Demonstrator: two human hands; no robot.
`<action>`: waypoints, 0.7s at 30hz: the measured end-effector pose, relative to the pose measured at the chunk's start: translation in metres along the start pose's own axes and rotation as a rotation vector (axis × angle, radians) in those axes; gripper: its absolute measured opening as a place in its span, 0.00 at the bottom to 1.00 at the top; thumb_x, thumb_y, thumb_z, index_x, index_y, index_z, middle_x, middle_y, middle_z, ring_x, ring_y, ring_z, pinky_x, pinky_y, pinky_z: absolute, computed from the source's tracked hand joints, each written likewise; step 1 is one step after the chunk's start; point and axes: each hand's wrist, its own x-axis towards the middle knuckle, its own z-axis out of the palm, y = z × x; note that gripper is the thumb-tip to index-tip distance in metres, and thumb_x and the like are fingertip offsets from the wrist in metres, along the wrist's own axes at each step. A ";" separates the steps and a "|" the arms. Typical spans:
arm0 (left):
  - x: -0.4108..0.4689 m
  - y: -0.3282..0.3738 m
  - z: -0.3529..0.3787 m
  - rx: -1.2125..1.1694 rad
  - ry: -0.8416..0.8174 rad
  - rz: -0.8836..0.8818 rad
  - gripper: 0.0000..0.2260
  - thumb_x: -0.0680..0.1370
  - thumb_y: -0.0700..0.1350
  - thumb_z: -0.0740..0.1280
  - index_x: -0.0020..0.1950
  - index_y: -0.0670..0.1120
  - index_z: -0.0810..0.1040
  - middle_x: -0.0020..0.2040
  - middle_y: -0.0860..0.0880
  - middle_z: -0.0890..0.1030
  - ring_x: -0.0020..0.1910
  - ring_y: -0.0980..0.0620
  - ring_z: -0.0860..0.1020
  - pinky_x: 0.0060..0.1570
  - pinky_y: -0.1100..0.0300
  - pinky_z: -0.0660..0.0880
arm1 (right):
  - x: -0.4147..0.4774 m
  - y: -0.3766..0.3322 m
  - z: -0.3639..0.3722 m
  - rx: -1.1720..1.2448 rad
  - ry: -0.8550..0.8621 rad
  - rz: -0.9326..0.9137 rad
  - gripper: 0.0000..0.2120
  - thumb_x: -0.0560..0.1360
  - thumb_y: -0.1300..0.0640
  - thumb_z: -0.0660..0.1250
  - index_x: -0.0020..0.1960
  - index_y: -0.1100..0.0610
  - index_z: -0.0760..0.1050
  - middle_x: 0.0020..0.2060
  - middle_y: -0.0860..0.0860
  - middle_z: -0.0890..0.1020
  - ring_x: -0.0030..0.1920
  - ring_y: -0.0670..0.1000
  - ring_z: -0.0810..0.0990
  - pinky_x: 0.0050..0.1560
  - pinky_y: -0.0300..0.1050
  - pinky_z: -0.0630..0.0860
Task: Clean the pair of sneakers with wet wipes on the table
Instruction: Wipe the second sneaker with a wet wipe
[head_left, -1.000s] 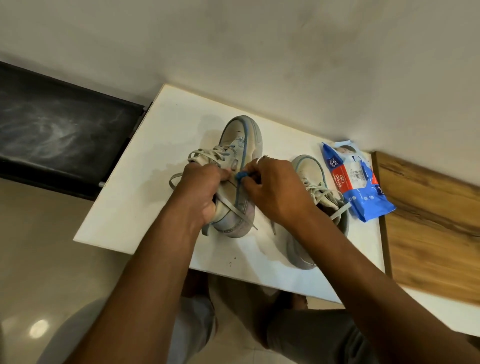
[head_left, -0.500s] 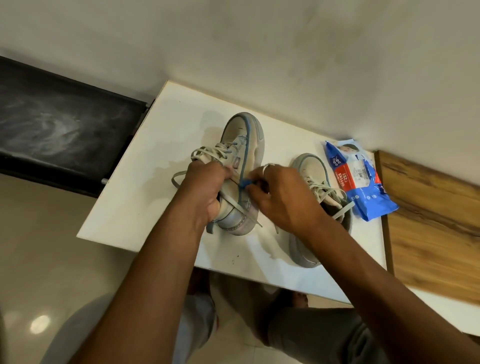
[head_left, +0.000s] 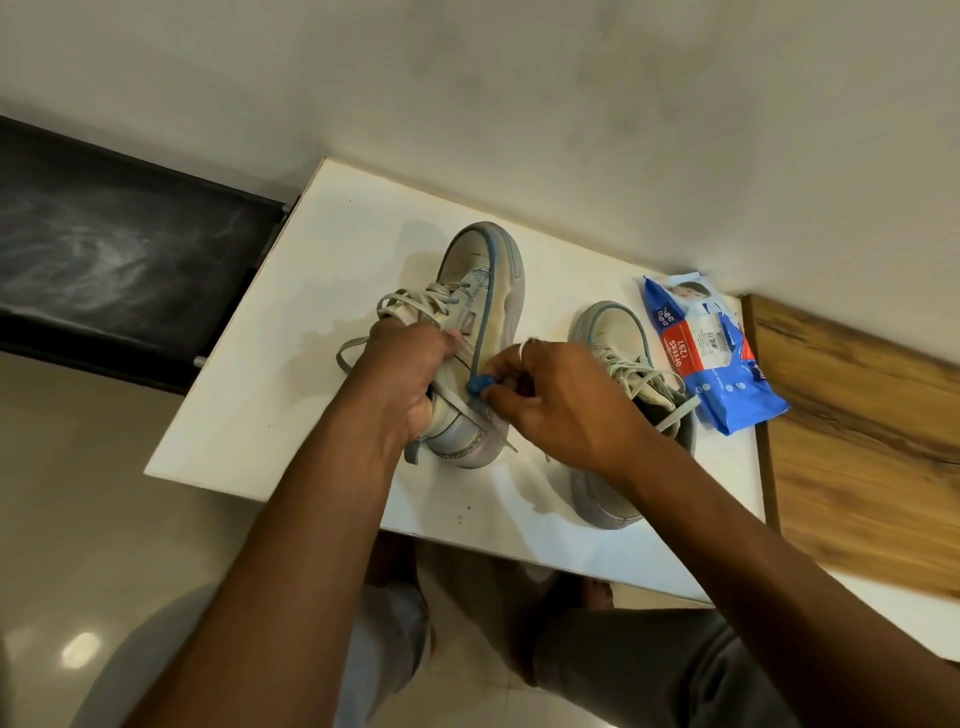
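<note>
Two worn white sneakers with pale blue trim stand on the white table (head_left: 280, 332). The left sneaker (head_left: 483, 275) is tipped onto its side, toe pointing away. My left hand (head_left: 400, 374) grips it around the tongue and laces. My right hand (head_left: 561, 400) pinches a small blue wad (head_left: 479, 385) and presses it against the blue edging on that sneaker's side. The right sneaker (head_left: 608, 332) rests flat, partly hidden behind my right hand and wrist. A blue and red wet wipes pack (head_left: 711, 364) lies beside it at the back right.
A wooden board (head_left: 857, 441) adjoins the table's right edge. A black surface (head_left: 104, 249) runs along the left, lower than the table. A pale wall stands right behind the table. My knees and the tiled floor show under the near edge.
My right hand has slid the blue wad along the left sneaker's side trim, from near the laces toward the heel. My left hand keeps its hold on the shoe.
</note>
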 end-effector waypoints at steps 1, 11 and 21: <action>-0.001 0.000 0.001 0.005 0.000 0.004 0.11 0.75 0.33 0.66 0.55 0.42 0.80 0.48 0.42 0.84 0.45 0.42 0.83 0.47 0.43 0.80 | -0.001 0.002 0.001 0.010 0.006 0.005 0.06 0.76 0.57 0.68 0.51 0.55 0.82 0.36 0.48 0.81 0.34 0.47 0.77 0.35 0.36 0.72; -0.001 -0.002 0.002 -0.007 0.002 0.015 0.12 0.74 0.32 0.66 0.55 0.41 0.80 0.48 0.42 0.84 0.45 0.42 0.83 0.47 0.45 0.80 | 0.012 0.001 0.001 0.001 0.095 0.025 0.07 0.76 0.57 0.68 0.52 0.56 0.83 0.40 0.50 0.83 0.38 0.47 0.78 0.41 0.41 0.77; -0.005 0.000 0.006 -0.006 -0.037 0.035 0.12 0.75 0.30 0.65 0.55 0.42 0.80 0.47 0.43 0.83 0.44 0.45 0.83 0.42 0.53 0.81 | 0.051 0.017 0.000 -0.199 0.231 0.010 0.08 0.77 0.56 0.66 0.52 0.57 0.82 0.45 0.54 0.83 0.43 0.52 0.80 0.46 0.52 0.79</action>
